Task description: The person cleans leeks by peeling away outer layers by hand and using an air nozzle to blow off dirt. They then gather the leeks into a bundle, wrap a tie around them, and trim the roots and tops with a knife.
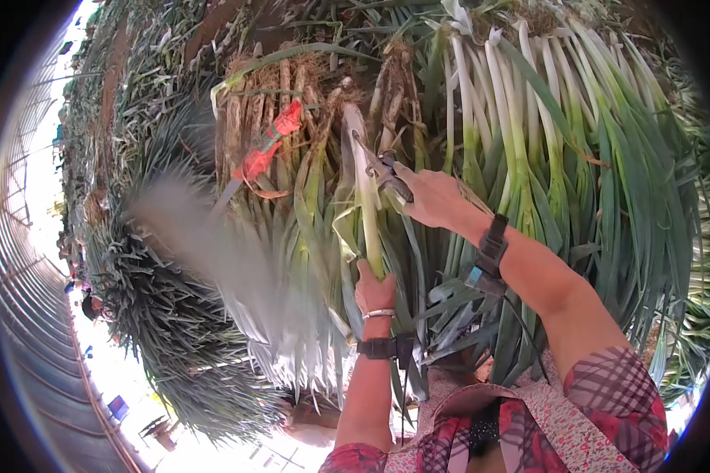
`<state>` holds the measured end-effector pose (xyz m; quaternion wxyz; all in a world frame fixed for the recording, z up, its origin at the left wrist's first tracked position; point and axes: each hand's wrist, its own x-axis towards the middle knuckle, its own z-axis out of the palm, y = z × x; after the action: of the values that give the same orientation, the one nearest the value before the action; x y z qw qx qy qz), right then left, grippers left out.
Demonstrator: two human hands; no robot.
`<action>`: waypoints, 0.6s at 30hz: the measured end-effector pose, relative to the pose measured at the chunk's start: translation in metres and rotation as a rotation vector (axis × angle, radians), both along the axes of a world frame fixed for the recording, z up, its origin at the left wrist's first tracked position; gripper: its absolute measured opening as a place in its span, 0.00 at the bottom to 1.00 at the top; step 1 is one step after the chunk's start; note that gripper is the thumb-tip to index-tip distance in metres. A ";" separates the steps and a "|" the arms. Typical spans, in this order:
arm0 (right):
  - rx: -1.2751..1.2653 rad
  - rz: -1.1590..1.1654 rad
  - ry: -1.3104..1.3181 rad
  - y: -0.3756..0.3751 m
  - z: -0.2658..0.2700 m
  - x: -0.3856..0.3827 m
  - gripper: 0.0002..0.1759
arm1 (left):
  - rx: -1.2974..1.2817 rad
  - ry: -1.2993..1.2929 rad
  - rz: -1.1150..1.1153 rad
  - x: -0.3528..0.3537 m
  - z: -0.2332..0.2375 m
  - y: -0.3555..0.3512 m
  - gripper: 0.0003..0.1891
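My left hand (375, 290) is closed around a leek (368, 209) at the lower end of its pale stalk, with the roots pointing away from me. In my right hand (434, 197) is a pair of dark-handled scissors (388, 172), its metal blades lying against the upper stalk of that leek. Left of the held leek, a knife (268, 143) with a red-wrapped handle rests on leeks with brown, soiled stalks (248, 118). To the right lie leeks with clean white stalks (521, 94).
A large heap of green leek leaves (189, 331) spreads on the left. A curved ribbed wall (35, 331) runs along the far left edge. More leeks (698, 315) lie at the far right. A grey blurred smear covers part of the left-centre view.
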<state>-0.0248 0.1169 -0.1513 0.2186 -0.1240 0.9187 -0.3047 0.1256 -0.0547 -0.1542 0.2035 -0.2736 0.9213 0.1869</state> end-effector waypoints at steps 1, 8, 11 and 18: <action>0.011 0.001 -0.035 -0.001 -0.002 -0.007 0.40 | 0.042 -0.031 0.017 0.001 0.002 -0.001 0.23; 0.006 0.027 -0.080 0.013 0.012 0.000 0.36 | 0.642 0.117 0.296 0.006 0.015 -0.022 0.17; -0.071 0.026 -0.131 0.028 0.034 0.026 0.37 | 0.786 0.124 0.399 -0.026 0.060 -0.008 0.16; -0.329 -0.094 -0.080 0.094 0.083 0.045 0.42 | 0.899 0.338 0.205 -0.098 0.150 0.055 0.17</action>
<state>0.0207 0.2113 -0.0687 0.2174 -0.1027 0.8518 -0.4654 0.0281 0.0007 -0.0040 0.1296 -0.2139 0.7378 0.6270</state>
